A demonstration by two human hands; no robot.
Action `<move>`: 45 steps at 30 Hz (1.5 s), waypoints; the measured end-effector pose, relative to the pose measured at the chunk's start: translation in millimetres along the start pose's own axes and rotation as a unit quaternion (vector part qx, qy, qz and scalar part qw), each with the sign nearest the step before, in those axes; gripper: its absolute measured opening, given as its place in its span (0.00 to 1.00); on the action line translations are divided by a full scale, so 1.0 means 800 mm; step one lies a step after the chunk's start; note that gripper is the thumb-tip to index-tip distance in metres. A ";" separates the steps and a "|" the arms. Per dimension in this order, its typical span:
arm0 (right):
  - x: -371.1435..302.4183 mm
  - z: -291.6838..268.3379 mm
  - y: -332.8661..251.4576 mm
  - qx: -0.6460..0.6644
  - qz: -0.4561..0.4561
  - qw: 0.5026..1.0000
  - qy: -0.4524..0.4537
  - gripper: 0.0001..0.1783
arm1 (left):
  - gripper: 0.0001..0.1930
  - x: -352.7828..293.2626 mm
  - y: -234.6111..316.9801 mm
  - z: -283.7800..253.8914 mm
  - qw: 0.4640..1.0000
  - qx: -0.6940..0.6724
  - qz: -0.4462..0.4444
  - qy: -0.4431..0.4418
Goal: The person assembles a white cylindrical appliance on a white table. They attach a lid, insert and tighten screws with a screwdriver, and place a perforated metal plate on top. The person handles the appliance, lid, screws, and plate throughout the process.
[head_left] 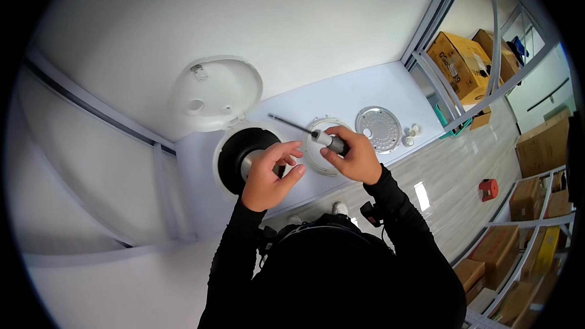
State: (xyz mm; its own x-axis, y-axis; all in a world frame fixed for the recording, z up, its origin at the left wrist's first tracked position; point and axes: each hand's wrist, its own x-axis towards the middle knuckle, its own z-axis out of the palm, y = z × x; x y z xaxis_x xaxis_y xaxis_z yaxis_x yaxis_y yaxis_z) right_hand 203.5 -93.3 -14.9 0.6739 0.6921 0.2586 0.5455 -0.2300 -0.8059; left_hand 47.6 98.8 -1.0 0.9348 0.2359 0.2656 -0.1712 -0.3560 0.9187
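My right hand (356, 157) is closed around the grey and white handle of a screwdriver (323, 137). Its long metal shaft points up and to the left. Over the near right rim of a white rice cooker (217, 173), my left hand (270, 176) is held with its fingers loosely curled and the thumb apart, holding nothing. The cooker's dark inside (234, 152) shows, and its lid (222, 88) stands raised at the back. Beneath the right hand and screwdriver lies a white ring-shaped part (324, 172), partly hidden.
Right of the ring lie a perforated round metal plate (387, 128) and several small white parts (409, 141) on the white table (402, 85). Cardboard boxes (460, 64) stand beyond the frame at the right. A red stool (488, 189) and loaded shelves (530, 231) are farther right.
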 end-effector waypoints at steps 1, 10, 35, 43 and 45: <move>0.001 -0.014 0.010 0.007 -0.005 1.000 0.015 0.22 | 0.24 0.007 0.003 0.012 1.000 0.020 -0.005 -0.014; -0.005 -0.131 0.090 0.035 -0.032 0.999 0.015 0.21 | 0.12 0.065 -0.081 0.154 0.973 0.204 -0.095 0.040; -0.014 -0.235 0.191 0.071 -0.010 0.995 -0.073 0.18 | 0.04 0.051 -0.210 0.266 0.850 0.458 -0.236 0.114; -0.006 -0.236 0.186 0.071 -0.043 0.993 -0.087 0.17 | 0.05 0.059 -0.196 0.265 0.884 0.351 -0.246 0.186; -0.004 -0.231 0.188 0.077 -0.039 0.992 -0.091 0.17 | 0.05 0.059 -0.191 0.262 0.912 0.253 -0.215 0.242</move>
State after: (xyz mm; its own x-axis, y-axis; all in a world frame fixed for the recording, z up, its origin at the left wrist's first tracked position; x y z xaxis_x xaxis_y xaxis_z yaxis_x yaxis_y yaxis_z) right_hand 375.4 -256.6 -38.6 0.5239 0.8188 0.2348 0.5005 -0.0728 -0.8627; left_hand 183.1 -25.0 -189.7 0.6130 0.7806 0.1223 0.4590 -0.4778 0.7490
